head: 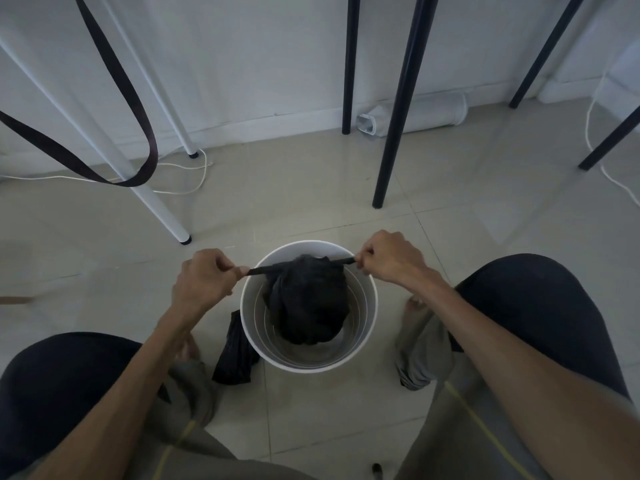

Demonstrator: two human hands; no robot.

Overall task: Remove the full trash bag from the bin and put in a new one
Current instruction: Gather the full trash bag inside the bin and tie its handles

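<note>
A round white bin (367,313) stands on the tiled floor between my knees. Inside it sits a full black trash bag (308,299), its mouth gathered at the top. Two twisted ends of the bag stretch sideways over the rim. My left hand (204,277) pinches the left end just outside the rim. My right hand (391,259) pinches the right end at the bin's far right edge. A folded black bag (233,356) lies on the floor against the bin's left side.
White table legs (162,216) stand at the left and black legs (391,133) at the right, behind the bin. A dark strap (114,74) hangs in a loop at the upper left. White cables (194,188) run along the floor by the wall.
</note>
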